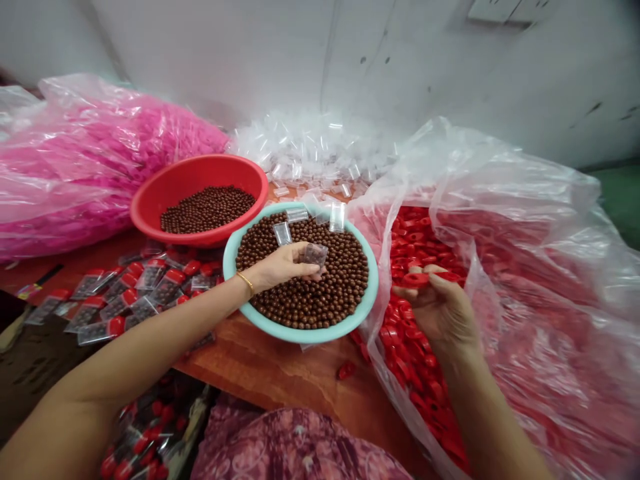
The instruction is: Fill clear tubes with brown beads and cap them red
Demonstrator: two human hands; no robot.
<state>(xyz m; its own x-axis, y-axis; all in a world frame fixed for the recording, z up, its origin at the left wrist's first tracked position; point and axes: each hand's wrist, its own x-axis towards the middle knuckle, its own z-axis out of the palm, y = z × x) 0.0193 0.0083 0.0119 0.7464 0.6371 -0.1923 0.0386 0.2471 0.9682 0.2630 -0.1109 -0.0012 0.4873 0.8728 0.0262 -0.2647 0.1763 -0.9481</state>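
My left hand (pixel 286 264) is closed on a small clear plastic box (pixel 315 255) with dark contents, above a light blue basin (pixel 373 293) full of brown beads (pixel 305 310). A few other clear boxes (pixel 337 217) lie on the beads near the far rim. To the right, my right hand (pixel 445 303) pinches a red plastic cap (pixel 419 279) over an open clear bag (pixel 530 200) of red caps (pixel 413 233). One loose red cap (pixel 346 371) rests on the table in front of the basin.
A red basin (pixel 200 239) with brown beads stands at the back left, beside a bag of pink pieces (pixel 125 133). Clear boxes (pixel 310 147) are heaped along the wall. Filled, red-capped boxes (pixel 120 303) lie on the table (pixel 280 367) at left; more sit in a container (pixel 145 433) below.
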